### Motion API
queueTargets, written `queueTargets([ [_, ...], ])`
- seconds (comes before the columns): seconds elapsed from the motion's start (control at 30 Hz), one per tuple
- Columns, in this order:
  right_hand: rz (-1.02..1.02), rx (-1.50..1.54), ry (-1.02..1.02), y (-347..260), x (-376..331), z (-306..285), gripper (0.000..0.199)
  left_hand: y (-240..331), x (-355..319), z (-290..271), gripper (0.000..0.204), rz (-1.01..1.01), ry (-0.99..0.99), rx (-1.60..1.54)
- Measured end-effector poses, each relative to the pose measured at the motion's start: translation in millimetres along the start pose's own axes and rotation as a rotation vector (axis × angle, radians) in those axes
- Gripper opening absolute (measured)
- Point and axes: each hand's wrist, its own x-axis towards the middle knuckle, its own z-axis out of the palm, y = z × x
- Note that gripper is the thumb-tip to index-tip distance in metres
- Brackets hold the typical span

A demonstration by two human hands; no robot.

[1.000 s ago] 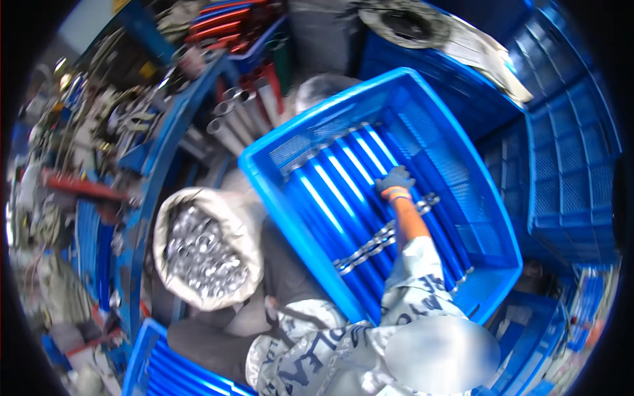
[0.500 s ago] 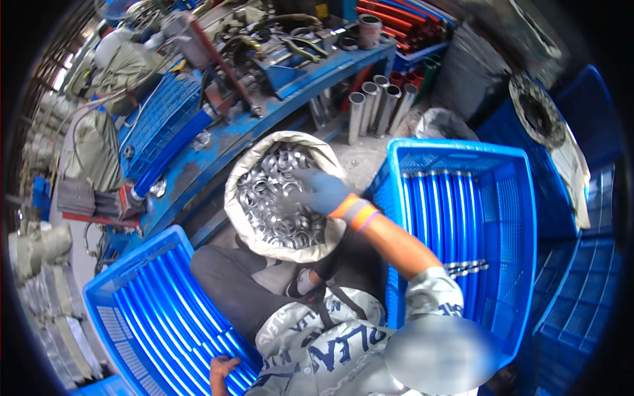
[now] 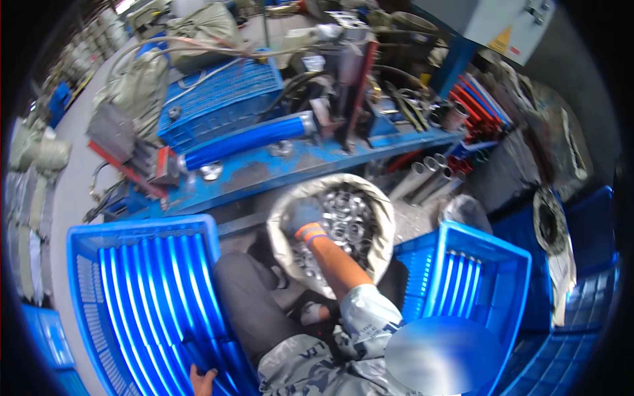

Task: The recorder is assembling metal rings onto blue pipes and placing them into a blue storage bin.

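My right hand [image 3: 305, 214], in a grey-blue glove with an orange cuff, reaches into a pale sack full of loose metal rings [image 3: 345, 210]. It is at the left part of the opening, against the rings, its fingers smeared by motion. The sack's rolled rim [image 3: 384, 218] stands open in front of me. At the lower left, my bare left hand [image 3: 202, 379] is over the blue tubes [image 3: 155, 284] lying side by side in a blue plastic crate [image 3: 142, 226]. Its thumb and a finger show apart; the rest is cut off by the lower edge.
A second blue crate [image 3: 444, 264] with blue tubes stands at my right. Beyond the sack runs a blue workbench [image 3: 257, 168] bearing a blue cylinder [image 3: 247, 142] and machine parts. Upright metal tubes [image 3: 429, 178] stand on the floor near its right end.
The view has swung left, so bench, sack and crates appear farther right. My right hand has moved across the sack from its right side to its left. My left hand stays over the tubes.
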Motion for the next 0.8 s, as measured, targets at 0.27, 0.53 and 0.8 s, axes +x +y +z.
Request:
queueTargets([
  [0.27,-0.246,-0.297,0.079,-25.3,-40.1,-4.1,0.035,148.7,57.2,9.7,0.081,0.381,0.158,0.427],
  [0.53,0.333,1.154,-0.055,88.7,-153.1,-28.9,0.036,303.6,76.5,131.6,0.075,0.793,-0.147,0.648],
  [0.8,0.35,2.054,-0.335,52.0,-236.5,-120.8,0.061,345.6,41.3,189.2,0.06,0.953,-0.337,0.713],
])
